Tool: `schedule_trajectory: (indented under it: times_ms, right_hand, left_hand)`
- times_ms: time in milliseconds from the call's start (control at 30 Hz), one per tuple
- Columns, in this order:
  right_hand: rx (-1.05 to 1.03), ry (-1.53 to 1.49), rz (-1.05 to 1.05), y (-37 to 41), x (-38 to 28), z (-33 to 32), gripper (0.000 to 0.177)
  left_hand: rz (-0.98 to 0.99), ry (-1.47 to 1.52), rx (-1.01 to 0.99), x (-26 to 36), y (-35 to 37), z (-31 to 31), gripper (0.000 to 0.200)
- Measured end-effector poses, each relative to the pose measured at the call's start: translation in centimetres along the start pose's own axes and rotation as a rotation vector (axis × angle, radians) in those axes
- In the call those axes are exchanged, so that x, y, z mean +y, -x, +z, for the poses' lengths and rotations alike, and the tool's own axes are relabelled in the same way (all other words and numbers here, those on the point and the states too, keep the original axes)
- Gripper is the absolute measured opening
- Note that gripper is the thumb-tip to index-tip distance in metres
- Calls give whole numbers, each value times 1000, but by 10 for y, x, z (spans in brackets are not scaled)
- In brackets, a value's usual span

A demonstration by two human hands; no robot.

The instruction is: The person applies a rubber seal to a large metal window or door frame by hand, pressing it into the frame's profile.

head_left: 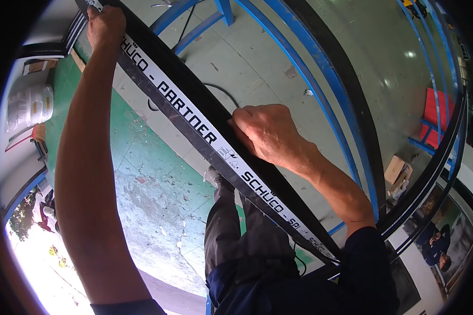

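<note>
A long black window-frame profile [169, 54] slants across the view from upper left to lower right. Along it runs a white protective film strip [184, 107] with black "SCHÜCO - PARTNER" lettering. My left hand [108, 25] is closed at the far upper-left stretch of the profile, over the film strip; its fingertips are partly hidden. Near the middle, my right hand [265, 134] is closed against the profile's black upper side, its fingers curled over the edge. Whether something small sits inside the right hand cannot be seen.
Blue metal stands [305, 68] with black-padded rails [347, 79] rise on the right. A cardboard box [397, 170] and a red panel [437, 113] are farther right. A broom [38, 134] leans by the left wall. Another person [436, 244] appears at lower right.
</note>
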State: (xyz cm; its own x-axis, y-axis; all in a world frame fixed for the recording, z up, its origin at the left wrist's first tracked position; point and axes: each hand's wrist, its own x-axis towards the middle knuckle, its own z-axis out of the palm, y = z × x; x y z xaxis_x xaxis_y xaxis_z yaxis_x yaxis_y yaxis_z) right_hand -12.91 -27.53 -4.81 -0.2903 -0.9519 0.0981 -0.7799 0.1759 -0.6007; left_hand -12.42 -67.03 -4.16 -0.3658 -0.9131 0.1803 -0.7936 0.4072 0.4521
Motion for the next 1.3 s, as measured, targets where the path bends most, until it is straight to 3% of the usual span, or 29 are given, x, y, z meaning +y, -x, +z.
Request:
schedule_trajectory:
  times_ms: [200, 300, 500, 633, 833, 933, 1133, 1233, 1267, 1300]
  right_hand:
    - [57, -25, 41, 6, -8, -4, 26]
    - [89, -99, 81, 2, -11, -9, 29]
    - [75, -253, 260, -20, -9, -3, 35]
    - [162, -367, 295, -70, -9, 14, 31]
    - [37, -684, 613, -184, -6, 20, 36]
    - [120, -701, 573, -233, 3, 35, 35]
    - [149, -763, 661, -317, -2, 28, 31]
    - [103, -786, 657, -347, 3, 34, 28]
    - [54, -765, 676, -348, -2, 28, 27]
    - [-1, -740, 689, -351, -6, 21, 26]
  left_hand:
    - [71, 43, 93, -5, 0, 8, 69]
    - [-42, 176, 51, 12, 18, -5, 70]
    - [-65, 307, 83, 7, 23, 0, 63]
    - [-47, 363, 124, 7, 25, 3, 58]
    - [-84, 491, 31, 3, 27, 5, 57]
    - [-21, 549, 42, 3, 33, 4, 59]
    - [1, 784, -246, -10, 24, -24, 66]
    - [97, 878, -334, -40, -13, -47, 76]
    - [230, 792, -297, -55, -44, -47, 81]
    - [350, 539, -264, -66, -78, -52, 74]
